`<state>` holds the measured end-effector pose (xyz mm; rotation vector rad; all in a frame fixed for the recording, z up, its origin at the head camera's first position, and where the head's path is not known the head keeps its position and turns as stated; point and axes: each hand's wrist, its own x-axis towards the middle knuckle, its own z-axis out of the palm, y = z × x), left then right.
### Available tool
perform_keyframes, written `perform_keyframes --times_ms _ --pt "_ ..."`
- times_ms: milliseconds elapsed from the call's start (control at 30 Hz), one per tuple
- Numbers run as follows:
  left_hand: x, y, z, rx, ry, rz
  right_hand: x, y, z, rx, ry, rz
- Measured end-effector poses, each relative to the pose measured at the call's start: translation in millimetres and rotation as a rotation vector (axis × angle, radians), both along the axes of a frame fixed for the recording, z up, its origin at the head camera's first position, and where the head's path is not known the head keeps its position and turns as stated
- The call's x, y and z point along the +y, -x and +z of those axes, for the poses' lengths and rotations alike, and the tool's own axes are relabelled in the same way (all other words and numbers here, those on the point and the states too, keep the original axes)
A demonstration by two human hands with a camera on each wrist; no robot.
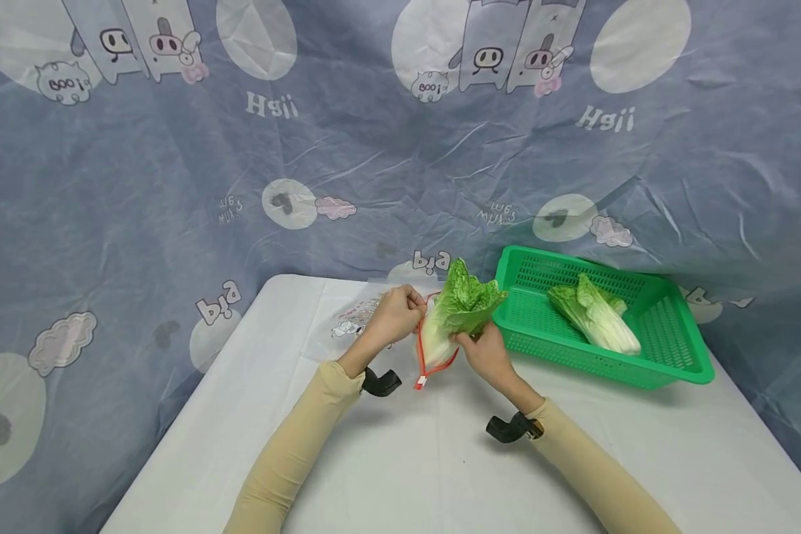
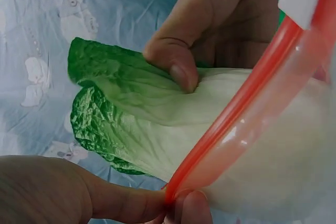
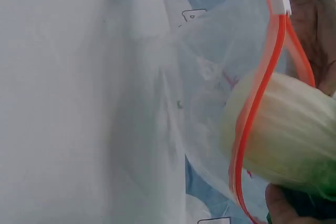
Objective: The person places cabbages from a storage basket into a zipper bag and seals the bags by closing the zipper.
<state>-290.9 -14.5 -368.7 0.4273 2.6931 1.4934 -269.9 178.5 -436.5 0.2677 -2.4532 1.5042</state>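
Cabbage sits base-first in the zip bag mouth, left hand pinching the red rim, right hand gripping its side (far fingers hidden, can't judge squeeze); probably light, leaves tear-prone, so best held on the stiffer white stalk.

Desk: white cover, faint fold lines. Green basket sits directly on it, far right, long side angled. Clear red-zip bag by the far edge, near centre; can't tell if it touches down.
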Motion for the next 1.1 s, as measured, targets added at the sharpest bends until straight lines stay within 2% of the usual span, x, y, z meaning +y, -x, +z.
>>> perform_keyframes --times_ms 167,267,333,400,533,633,733,900,1100 --pt "1.7 -0.8 -0.3 0.001 0.002 0.017 5.0 2.0 -12.5 -0.044 0.056 0.205" --pt "2.6 -1.1 0.1 -0.004 -0.002 0.019 9.0 1.4 -20.1 -0.069 -0.004 0.306" --pt "3.1 -1.6 0.6 -0.006 0.001 0.018 10.8 0.0 -23.2 -0.098 -0.038 0.344" --pt "3.5 -1.7 0.4 -0.001 0.007 0.017 12.1 -1.3 -25.2 -0.133 -0.073 0.367" --pt "3.6 -2.5 0.2 0.007 0.020 0.014 14.1 -3.5 -27.7 -0.225 -0.070 0.353" --pt "3.9 -3.3 0.9 0.021 0.029 0.017 13.6 -4.6 -30.4 -0.211 -0.092 0.351" --pt "4.4 -4.3 2.0 0.034 0.033 0.022 10.5 -3.8 -34.4 -0.152 -0.132 0.386" --pt "5.9 -5.4 2.7 0.052 0.025 -0.004 2.3 0.0 -36.3 -0.086 -0.213 0.410" --pt "6.9 -9.4 4.8 0.087 0.023 -0.025 -2.0 5.2 -30.7 -0.096 -0.261 0.374"
